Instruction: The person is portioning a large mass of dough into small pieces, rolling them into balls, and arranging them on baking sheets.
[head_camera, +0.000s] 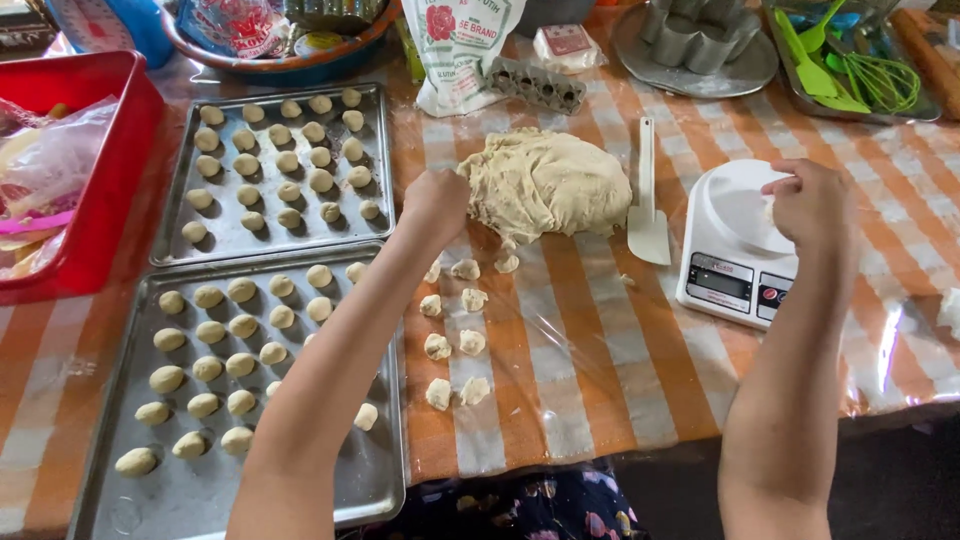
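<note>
Pale, soft dough is what my left hand (435, 203) meets first: it is closed against the near edge of the big dough mound (547, 184), fingers buried, seemingly pinching a bit loose, though I cannot tell what it grips. My right hand (812, 205) hovers over the white kitchen scale (728, 245), fingers curled round a small pale dough piece, apparently so it can be weighed. Between the hands lies a white scraper (647, 222), handy for cutting. Torn dough portions (455, 335) sit in loose pairs before the mound, and rolled balls fill the near baking tray (375, 470) and the far baking tray (225, 235) in rows, probably to keep them apart. Everything rests on an orange-checked tablecloth (620, 380) under clear plastic, with a red basket (105, 190) at the left edge and green utensils (850, 65) at the far right.
</note>
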